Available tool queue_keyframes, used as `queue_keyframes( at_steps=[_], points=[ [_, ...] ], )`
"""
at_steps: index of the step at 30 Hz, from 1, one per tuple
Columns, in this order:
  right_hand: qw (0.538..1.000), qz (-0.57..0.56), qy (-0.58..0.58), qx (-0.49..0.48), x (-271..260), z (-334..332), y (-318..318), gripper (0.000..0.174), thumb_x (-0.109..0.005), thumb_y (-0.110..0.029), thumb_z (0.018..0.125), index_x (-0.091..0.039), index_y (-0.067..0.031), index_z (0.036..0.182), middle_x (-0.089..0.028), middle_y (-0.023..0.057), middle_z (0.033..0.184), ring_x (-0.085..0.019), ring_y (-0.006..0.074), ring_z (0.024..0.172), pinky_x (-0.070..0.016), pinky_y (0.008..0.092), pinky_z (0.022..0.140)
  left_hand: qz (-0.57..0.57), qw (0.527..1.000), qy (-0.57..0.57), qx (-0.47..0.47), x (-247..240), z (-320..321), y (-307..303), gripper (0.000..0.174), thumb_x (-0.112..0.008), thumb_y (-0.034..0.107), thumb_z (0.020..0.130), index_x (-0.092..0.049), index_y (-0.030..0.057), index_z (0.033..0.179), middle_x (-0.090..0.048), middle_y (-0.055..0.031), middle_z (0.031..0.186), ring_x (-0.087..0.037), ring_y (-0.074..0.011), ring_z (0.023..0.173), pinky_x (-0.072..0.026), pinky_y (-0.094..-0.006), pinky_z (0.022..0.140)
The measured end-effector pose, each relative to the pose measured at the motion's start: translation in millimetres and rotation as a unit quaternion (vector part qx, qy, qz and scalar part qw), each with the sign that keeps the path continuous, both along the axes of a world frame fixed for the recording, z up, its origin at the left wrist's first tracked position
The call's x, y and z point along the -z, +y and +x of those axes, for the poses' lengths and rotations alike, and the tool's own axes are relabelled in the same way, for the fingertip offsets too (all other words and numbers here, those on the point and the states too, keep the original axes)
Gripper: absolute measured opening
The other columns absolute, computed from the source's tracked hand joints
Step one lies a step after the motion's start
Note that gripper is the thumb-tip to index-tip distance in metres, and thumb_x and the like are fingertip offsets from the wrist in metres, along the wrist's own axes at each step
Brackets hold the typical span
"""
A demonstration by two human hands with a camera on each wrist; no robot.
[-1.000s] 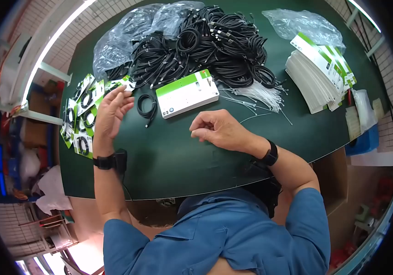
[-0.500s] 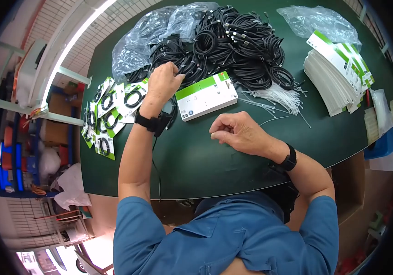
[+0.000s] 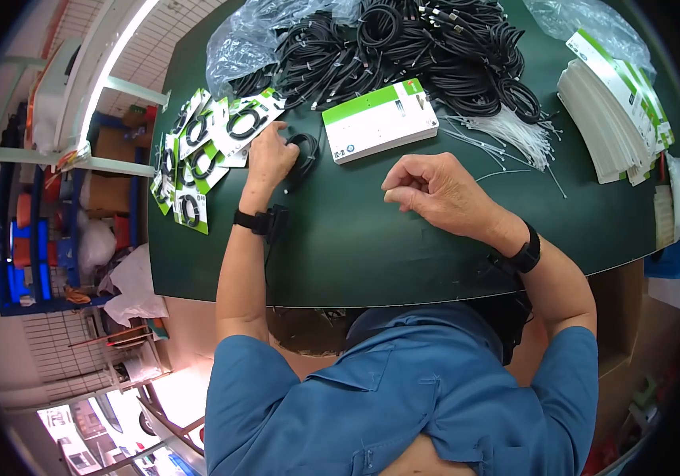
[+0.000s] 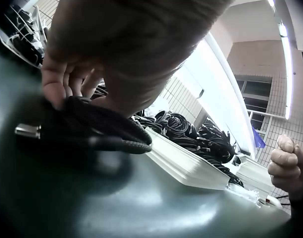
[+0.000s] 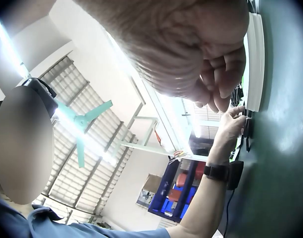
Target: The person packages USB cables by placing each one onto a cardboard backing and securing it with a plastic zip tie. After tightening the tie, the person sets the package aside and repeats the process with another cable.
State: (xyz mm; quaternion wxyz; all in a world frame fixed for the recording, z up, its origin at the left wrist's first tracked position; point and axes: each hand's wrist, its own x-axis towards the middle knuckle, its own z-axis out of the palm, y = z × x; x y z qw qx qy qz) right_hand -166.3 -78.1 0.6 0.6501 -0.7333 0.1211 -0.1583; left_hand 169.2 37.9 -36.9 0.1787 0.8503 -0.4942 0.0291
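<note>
My left hand pinches the near side of a coiled black cable. In the left wrist view the fingers and thumb meet on the coil, and its metal plug points away over the table. Just left of this hand lie several white-and-green cards with black coiled cables on them. My right hand hovers at the front of a stack of white-and-green cards, fingers loosely curled and nothing seen in them. The right wrist view shows the same relaxed fingers.
A large heap of black coiled cables fills the back of the green table. White cable ties lie right of the card stack. Farther right stands a taller card stack. Clear plastic bags lie behind.
My left hand has gone from above the carded cables over toward the heap, then down onto the loose coil, which it now grips. The right hand keeps its pose; the head view has shifted.
</note>
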Motion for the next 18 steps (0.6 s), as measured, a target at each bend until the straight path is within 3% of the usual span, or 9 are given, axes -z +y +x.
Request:
queue_keyframes(
  at_steps=[3, 7, 9, 10, 12, 15, 18],
  points=[
    [1.000, -0.003, 0.002, 0.014, 1.6, 0.9, -2.5, 0.009, -0.073, -0.003, 0.093, -0.071, 0.0028, 0.100, -0.070, 0.0029, 0.083, -0.065, 0.0069, 0.070, -0.0527, 0.0218, 0.064, 0.004, 0.999, 0.017, -0.031, -1.2, 2.9, 2.1, 0.034, -0.069, 0.015, 0.084, -0.072, -0.0033, 0.112, -0.072, -0.0167, 0.088, -0.071, -0.0317, 0.078, -0.0561, -0.0411, 0.076],
    [0.999, 0.020, 0.011, 0.023, -1.8, 1.0, -3.3, 0.010, -0.073, -0.004, 0.094, -0.071, 0.0025, 0.101, -0.070, 0.0025, 0.083, -0.066, 0.0075, 0.071, -0.0532, 0.0216, 0.065, 0.000, 0.998, 0.055, -0.044, -34.0, -1.5, 18.7, 0.033, -0.065, 0.014, 0.088, -0.072, -0.0033, 0.116, -0.068, -0.0110, 0.074, -0.068, -0.0252, 0.062, -0.0556, -0.0358, 0.065],
    [0.999, 0.033, 0.018, 0.023, -2.3, 2.8, -3.0, 0.012, -0.072, -0.005, 0.096, -0.071, 0.0026, 0.104, -0.071, 0.0030, 0.086, -0.066, 0.0079, 0.071, -0.0536, 0.0217, 0.065, -0.065, 0.963, 0.253, -0.069, -83.4, -40.7, 29.3, 0.031, -0.059, 0.010, 0.091, -0.072, -0.0042, 0.115, -0.065, -0.0089, 0.068, -0.066, -0.0187, 0.062, -0.0555, -0.0333, 0.063],
    [0.998, 0.047, 0.024, 0.026, -2.8, 3.1, -3.0, 0.014, -0.070, -0.007, 0.097, -0.071, 0.0027, 0.108, -0.071, 0.0035, 0.088, -0.067, 0.0082, 0.072, -0.0539, 0.0217, 0.065, -0.067, 0.962, 0.257, -0.066, -99.0, -56.2, 30.8, 0.031, -0.059, 0.010, 0.091, -0.072, -0.0042, 0.115, -0.065, -0.0089, 0.068, -0.066, -0.0187, 0.062, -0.0555, -0.0333, 0.063],
    [0.997, 0.055, 0.040, 0.035, -6.5, 1.6, -3.5, 0.017, -0.068, -0.008, 0.099, -0.071, 0.0028, 0.112, -0.071, 0.0040, 0.090, -0.067, 0.0086, 0.073, -0.0543, 0.0218, 0.066, -0.081, 0.953, 0.293, -0.004, -118.9, -86.4, 29.3, 0.027, -0.055, 0.007, 0.098, -0.072, -0.0015, 0.117, -0.058, 0.0017, 0.065, -0.055, -0.0043, 0.055, -0.0443, -0.0212, 0.052],
    [0.983, 0.178, 0.000, 0.036, -18.3, 2.0, -3.2, 0.029, -0.060, -0.013, 0.105, -0.067, 0.0040, 0.127, -0.071, 0.0063, 0.098, -0.068, 0.0096, 0.074, -0.0548, 0.0218, 0.064, -0.073, 0.945, 0.315, 0.048, -128.4, -127.9, 13.2, 0.027, -0.054, 0.007, 0.097, -0.072, -0.0030, 0.114, -0.063, -0.0027, 0.068, -0.057, -0.0071, 0.055, -0.0453, -0.0241, 0.052],
    [0.978, 0.195, -0.043, 0.056, -15.0, -2.5, -12.2, 0.034, -0.056, -0.016, 0.107, -0.063, 0.0050, 0.133, -0.071, 0.0075, 0.103, -0.068, 0.0102, 0.075, -0.0548, 0.0219, 0.063, -0.072, 0.932, 0.337, 0.108, -120.6, -150.8, -6.2, 0.027, -0.053, 0.007, 0.097, -0.072, -0.0032, 0.113, -0.065, -0.0045, 0.070, -0.058, -0.0079, 0.055, -0.0456, -0.0251, 0.052]
  ],
)
